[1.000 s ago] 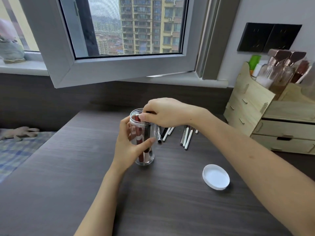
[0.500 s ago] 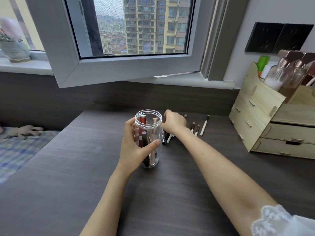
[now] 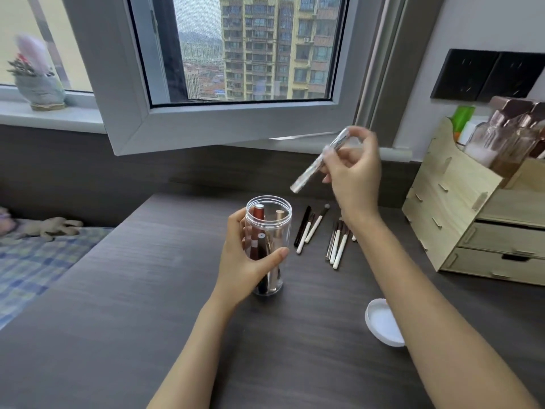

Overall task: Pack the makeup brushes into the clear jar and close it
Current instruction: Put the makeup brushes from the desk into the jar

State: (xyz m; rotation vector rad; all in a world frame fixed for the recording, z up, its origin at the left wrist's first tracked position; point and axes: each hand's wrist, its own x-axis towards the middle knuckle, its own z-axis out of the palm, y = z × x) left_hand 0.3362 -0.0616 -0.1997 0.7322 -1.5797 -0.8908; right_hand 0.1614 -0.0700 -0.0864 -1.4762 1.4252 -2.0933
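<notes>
The clear jar (image 3: pixel 277 215) stands upright and lidless on the dark desk (image 3: pixel 124 290), with a few red, dark and pale tubes inside. My left hand (image 3: pixel 244 261) is wrapped around its side. My right hand (image 3: pixel 355 172) is raised above and to the right of the jar, pinching a silvery tube-shaped item (image 3: pixel 317 163) that tilts down toward the jar's mouth. Several makeup brushes (image 3: pixel 336 246) with white and dark handles lie on the desk to the right of the jar. The white lid (image 3: pixel 383 323) lies upside down near my right forearm.
A wooden drawer organiser (image 3: pixel 460 214) with bottles on top stands at the right edge. An open window sash (image 3: pixel 224 122) juts out over the back of the desk. A checked bed cover (image 3: pixel 32 261) with a soft toy lies to the left.
My right hand has risen from the brushes on the desk, lifting the silvery item above the jar. My left hand has stayed on the jar.
</notes>
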